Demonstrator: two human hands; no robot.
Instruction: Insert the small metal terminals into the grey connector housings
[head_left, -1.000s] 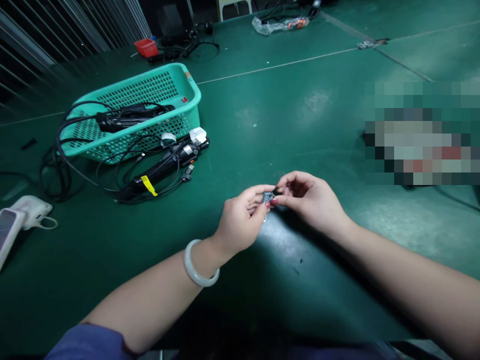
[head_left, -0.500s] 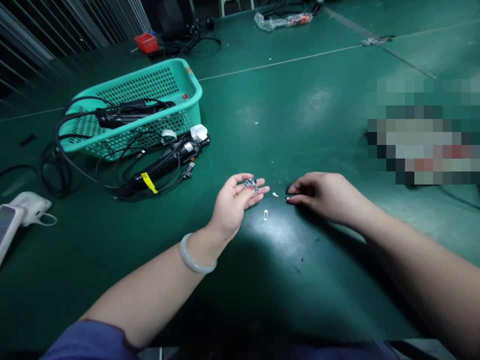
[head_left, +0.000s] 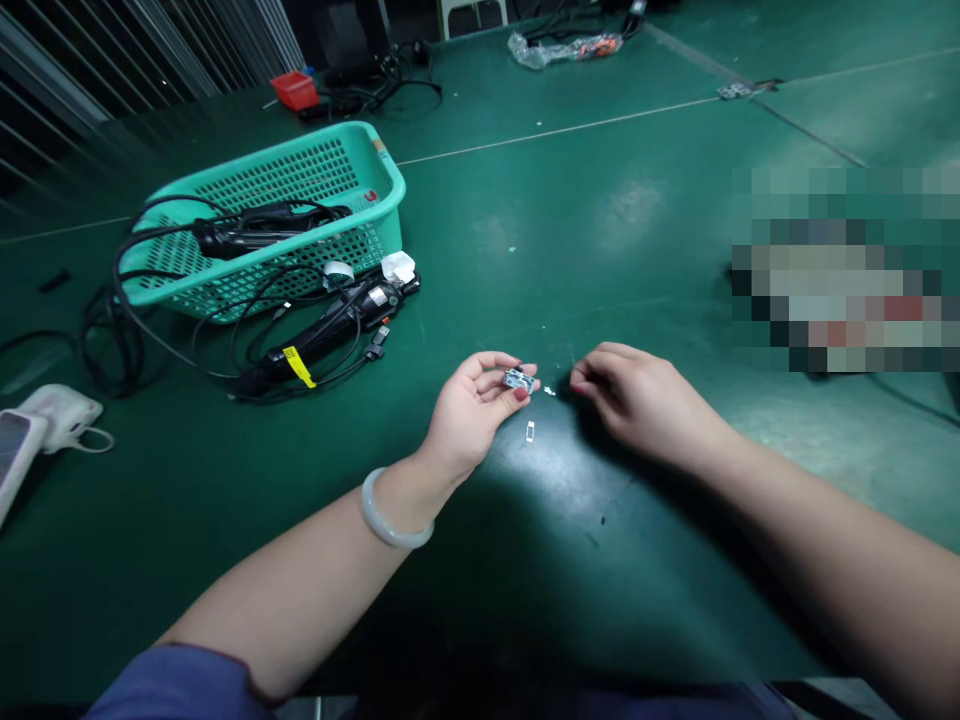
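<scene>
Between the thumb and fingers of my left hand (head_left: pixel 469 405) is a small grey-blue part (head_left: pixel 519 379) with cut-outs, too small to name more exactly. My right hand (head_left: pixel 630 395) is just to the right, over the table, its fingers curled and pinched together. Whatever those fingertips hold is hidden. Two tiny pieces lie between the hands on the green table: an irregular white piece (head_left: pixel 549 391) and, nearer to me, a white rectangular frame (head_left: pixel 530 431).
A green basket (head_left: pixel 390 190) holding black cabled devices stands at the left. In front of it lies a black handheld device (head_left: pixel 330 325) with cables and a yellow tag. A white phone-like device (head_left: pixel 22 440) is at far left. A blurred-out object (head_left: pixel 847 290) sits right.
The grey-blue part has turned and shifted slightly right in my left hand, and the thumb now lies along its near side. My right hand's fingers have curled in more tightly.
</scene>
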